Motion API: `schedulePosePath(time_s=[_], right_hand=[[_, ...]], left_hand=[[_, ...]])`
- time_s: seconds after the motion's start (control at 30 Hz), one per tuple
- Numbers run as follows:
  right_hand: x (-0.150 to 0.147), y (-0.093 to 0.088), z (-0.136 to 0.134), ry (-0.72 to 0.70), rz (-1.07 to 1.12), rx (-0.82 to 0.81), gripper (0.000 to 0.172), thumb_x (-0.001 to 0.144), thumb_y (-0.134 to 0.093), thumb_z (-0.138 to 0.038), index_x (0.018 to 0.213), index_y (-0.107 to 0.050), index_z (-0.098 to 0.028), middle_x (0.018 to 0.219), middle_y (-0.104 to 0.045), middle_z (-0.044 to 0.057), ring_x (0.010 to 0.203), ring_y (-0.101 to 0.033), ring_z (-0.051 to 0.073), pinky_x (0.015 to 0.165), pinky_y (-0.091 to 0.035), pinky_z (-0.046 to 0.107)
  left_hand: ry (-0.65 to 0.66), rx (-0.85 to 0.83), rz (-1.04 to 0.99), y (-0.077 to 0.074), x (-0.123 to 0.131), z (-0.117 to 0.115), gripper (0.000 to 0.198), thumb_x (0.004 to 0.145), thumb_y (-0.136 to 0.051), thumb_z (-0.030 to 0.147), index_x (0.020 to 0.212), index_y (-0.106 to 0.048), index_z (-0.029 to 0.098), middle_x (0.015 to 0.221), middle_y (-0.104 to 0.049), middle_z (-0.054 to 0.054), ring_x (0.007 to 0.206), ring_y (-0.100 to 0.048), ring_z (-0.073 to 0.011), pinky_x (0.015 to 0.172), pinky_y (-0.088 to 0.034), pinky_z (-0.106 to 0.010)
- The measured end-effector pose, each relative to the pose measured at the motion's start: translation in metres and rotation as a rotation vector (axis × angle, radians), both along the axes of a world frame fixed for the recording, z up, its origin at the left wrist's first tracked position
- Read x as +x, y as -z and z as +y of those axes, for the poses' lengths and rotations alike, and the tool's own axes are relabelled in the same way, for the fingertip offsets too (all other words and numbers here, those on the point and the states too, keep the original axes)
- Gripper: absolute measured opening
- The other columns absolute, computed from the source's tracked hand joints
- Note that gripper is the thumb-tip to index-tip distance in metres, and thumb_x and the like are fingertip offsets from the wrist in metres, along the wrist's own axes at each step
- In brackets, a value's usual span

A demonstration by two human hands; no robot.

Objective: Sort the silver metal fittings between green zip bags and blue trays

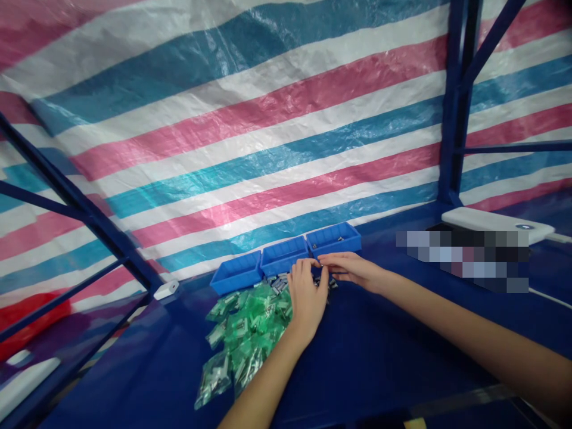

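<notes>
Backdrop: plastic sheeting [277, 128], red/white/blue stripes, creased, glossy, fills most of the view behind the tabletop [379, 357]. Tabletop dark blue, smooth, runs up near the sheeting's base. Right: dark blue upright post [453, 113] with diagonal brace [496, 39] and horizontal crossbar [521, 148]. Left: similar slanting post [92, 221], bars attached. Red material [33, 316] beyond, unclear. Light glares off the sheeting in patches; source out of view.

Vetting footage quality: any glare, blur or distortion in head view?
All head view: glints on the striped sheet and green bags; small parts by the left hand too soft to make out; mosaic hides a patch at right; posts lean unequally, probably wide-angle distortion.
</notes>
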State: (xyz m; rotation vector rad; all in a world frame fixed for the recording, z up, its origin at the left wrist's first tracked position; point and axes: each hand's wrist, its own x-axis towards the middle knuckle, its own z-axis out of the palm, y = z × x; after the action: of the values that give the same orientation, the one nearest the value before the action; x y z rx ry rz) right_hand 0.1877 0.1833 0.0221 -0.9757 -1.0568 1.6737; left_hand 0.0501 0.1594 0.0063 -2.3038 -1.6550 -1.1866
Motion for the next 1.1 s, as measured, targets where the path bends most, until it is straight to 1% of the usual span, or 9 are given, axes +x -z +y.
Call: schedulePosePath(time_s=[0.13, 0.37, 0.57, 0.7, 0.83, 0.97, 1.03, 1.1], right_hand=[[-0.002, -0.004, -0.002, 0.016, 0.035, -0.044, 0.011, 0.076, -0.063, -0.018, 0.085, -0.068, -0.018, 0.083, -0.068, 0.003, 0.073, -0.059, 0.008, 0.063, -0.044, 0.017], [-0.003, -0.001, 0.001, -0.071, 0.128, -0.088, 0.014, 0.074, -0.067, -0.027, 0.086, -0.068, -0.019, 0.083, -0.066, 0.001, 0.072, -0.057, 0.007, 0.064, -0.043, 0.017], [-0.007, 0.002, -0.003, -0.103, 0.087, -0.020, 0.018, 0.076, -0.064, -0.030, 0.090, -0.068, -0.019, 0.086, -0.066, 0.004, 0.074, -0.058, 0.010, 0.062, -0.044, 0.017], [-0.008, 0.007, -0.004, -0.123, 0.069, 0.041, 0.020, 0.077, -0.064, -0.030, 0.091, -0.068, -0.018, 0.085, -0.066, 0.004, 0.073, -0.057, 0.009, 0.063, -0.044, 0.017], [-0.009, 0.009, -0.003, -0.155, 0.069, 0.060, 0.022, 0.077, -0.064, -0.034, 0.092, -0.068, -0.019, 0.086, -0.065, 0.003, 0.072, -0.057, 0.008, 0.062, -0.043, 0.015], [-0.011, 0.009, -0.003, -0.122, 0.070, 0.061, 0.023, 0.077, -0.064, -0.035, 0.091, -0.069, -0.019, 0.085, -0.066, 0.003, 0.071, -0.056, 0.007, 0.062, -0.043, 0.015], [-0.013, 0.009, -0.003, -0.072, 0.039, 0.089, 0.024, 0.077, -0.063, -0.037, 0.090, -0.069, -0.017, 0.083, -0.066, 0.003, 0.069, -0.056, 0.007, 0.061, -0.043, 0.016], [-0.012, 0.008, -0.001, 0.017, -0.033, 0.143, 0.029, 0.077, -0.061, -0.041, 0.087, -0.069, -0.015, 0.082, -0.066, 0.004, 0.068, -0.056, 0.008, 0.060, -0.043, 0.017]], left_hand=[[0.022, 0.005, -0.027, 0.000, 0.001, -0.002, 0.007, 0.088, -0.046, 0.027, 0.091, -0.050, 0.021, 0.092, -0.055, 0.000, 0.092, -0.049, -0.0183, 0.083, -0.031, -0.035], [0.044, 0.018, -0.141, -0.003, 0.001, -0.003, 0.016, 0.092, -0.035, 0.029, 0.095, -0.049, 0.021, 0.096, -0.057, -0.003, 0.092, -0.051, -0.0178, 0.085, -0.032, -0.035], [0.076, 0.029, -0.238, -0.005, 0.000, -0.002, 0.021, 0.094, -0.030, 0.029, 0.098, -0.049, 0.021, 0.100, -0.055, -0.004, 0.097, -0.050, -0.0173, 0.088, -0.034, -0.034], [0.116, 0.040, -0.276, -0.003, -0.001, 0.000, 0.021, 0.094, -0.029, 0.028, 0.098, -0.049, 0.020, 0.098, -0.054, -0.004, 0.097, -0.050, -0.0166, 0.088, -0.036, -0.032], [0.134, 0.057, -0.313, 0.000, 0.000, 0.002, 0.019, 0.093, -0.031, 0.027, 0.098, -0.048, 0.020, 0.098, -0.053, -0.004, 0.095, -0.050, -0.0159, 0.087, -0.037, -0.031], [0.124, 0.051, -0.337, -0.001, 0.000, 0.001, 0.017, 0.093, -0.035, 0.029, 0.096, -0.048, 0.019, 0.095, -0.053, -0.004, 0.092, -0.050, -0.0158, 0.086, -0.037, -0.031], [0.114, 0.039, -0.333, -0.001, -0.001, 0.001, 0.016, 0.092, -0.036, 0.030, 0.095, -0.048, 0.019, 0.095, -0.054, -0.004, 0.091, -0.051, -0.0155, 0.086, -0.038, -0.032], [0.091, 0.018, -0.323, 0.001, -0.001, 0.001, 0.016, 0.091, -0.038, 0.031, 0.098, -0.046, 0.019, 0.097, -0.054, -0.004, 0.088, -0.051, -0.0155, 0.085, -0.039, -0.032]])
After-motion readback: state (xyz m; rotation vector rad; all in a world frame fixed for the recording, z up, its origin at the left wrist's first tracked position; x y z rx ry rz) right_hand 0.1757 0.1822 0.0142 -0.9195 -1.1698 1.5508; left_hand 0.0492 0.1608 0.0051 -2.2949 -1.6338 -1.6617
